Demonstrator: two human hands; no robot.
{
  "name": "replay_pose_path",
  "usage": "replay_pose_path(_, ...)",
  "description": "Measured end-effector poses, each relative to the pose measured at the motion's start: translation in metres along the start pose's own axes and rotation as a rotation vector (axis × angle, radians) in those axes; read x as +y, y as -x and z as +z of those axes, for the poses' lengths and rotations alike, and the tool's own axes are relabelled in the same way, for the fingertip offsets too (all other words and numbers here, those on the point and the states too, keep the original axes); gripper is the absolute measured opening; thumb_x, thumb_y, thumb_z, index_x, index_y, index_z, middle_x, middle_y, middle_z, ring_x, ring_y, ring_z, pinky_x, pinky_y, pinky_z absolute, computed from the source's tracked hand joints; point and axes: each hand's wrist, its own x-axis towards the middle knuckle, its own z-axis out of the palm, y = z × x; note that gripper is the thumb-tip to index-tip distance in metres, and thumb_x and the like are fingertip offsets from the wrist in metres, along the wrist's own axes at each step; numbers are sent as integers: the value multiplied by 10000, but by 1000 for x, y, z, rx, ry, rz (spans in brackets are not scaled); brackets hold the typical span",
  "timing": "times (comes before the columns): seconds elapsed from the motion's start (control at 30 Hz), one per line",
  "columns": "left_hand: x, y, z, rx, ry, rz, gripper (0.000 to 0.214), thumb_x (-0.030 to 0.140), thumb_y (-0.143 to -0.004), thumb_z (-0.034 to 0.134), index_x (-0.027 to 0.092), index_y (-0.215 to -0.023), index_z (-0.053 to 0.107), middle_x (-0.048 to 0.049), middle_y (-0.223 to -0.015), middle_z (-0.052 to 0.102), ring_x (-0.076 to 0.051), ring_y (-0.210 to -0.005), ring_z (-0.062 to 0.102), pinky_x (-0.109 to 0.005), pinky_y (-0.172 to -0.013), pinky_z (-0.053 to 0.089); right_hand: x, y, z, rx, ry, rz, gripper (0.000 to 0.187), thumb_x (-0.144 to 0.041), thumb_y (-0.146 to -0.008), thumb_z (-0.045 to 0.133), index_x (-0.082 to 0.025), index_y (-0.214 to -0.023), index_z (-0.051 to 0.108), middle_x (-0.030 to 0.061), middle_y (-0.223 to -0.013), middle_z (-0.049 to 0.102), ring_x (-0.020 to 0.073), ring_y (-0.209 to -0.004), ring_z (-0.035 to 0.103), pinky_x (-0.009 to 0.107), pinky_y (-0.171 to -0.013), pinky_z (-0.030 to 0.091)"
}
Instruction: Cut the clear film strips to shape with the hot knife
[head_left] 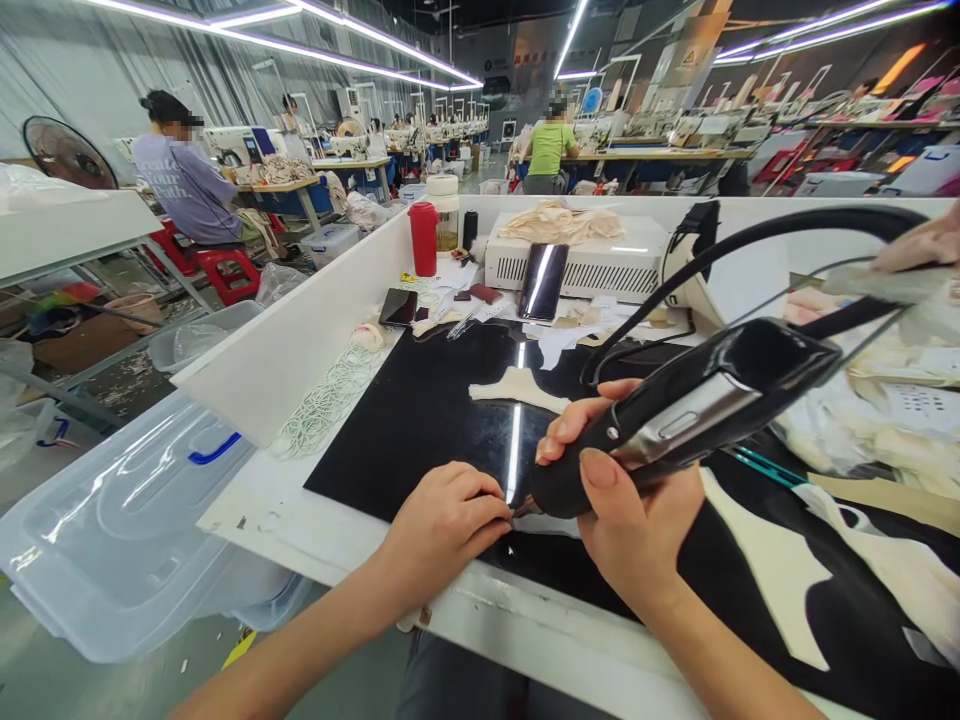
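My right hand (637,510) is wrapped round a thick black corded handheld tool (675,410) with a silver button panel. Its narrow metal tip points down to the left, close to a black shiny board (420,420). Beside that tip, my left hand (450,520) rests low over the board with its fingers bent and pressed together; what they pinch is hidden. A small pale fabric piece (551,525) lies beneath the tool, partly covered by it. Farther up the board is a cream cut piece (517,388). A larger cream piece (772,570) lies right of my right wrist.
Another person's hand (926,240) holds a clear bag at the right edge. The tool's black cable (705,260) arches across the right side. Pale green cord (326,405) is heaped at left. A phone (544,282) leans on a white box (577,265); a red cup (424,240) stands behind.
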Motion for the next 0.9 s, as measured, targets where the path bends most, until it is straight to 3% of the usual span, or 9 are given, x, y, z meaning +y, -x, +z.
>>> replay_pose_path(0.33, 0, 15, -1, 91, -75, 123, 168, 254, -1019, 607, 217, -1074, 761, -52, -1114, 749, -227, -1083, 684, -395, -942, 589, -1, 0, -2, -3, -14, -22, 438, -384, -831, 824, -261, -1153, 554, -23, -850, 640, 146, -665, 636, 335, -646, 561)
replay_pose_path(0.9, -1, 17, 4, 151, -117, 153, 156, 259, -1008, 632, 216, -1029, 780, -48, -1091, 770, -222, -1049, 706, -392, -912, 610, 6, -2, 4, -21, -7, -26, 357, -347, -873, 780, -261, -1135, 553, -33, -835, 630, 149, -659, 624, 349, -661, 542)
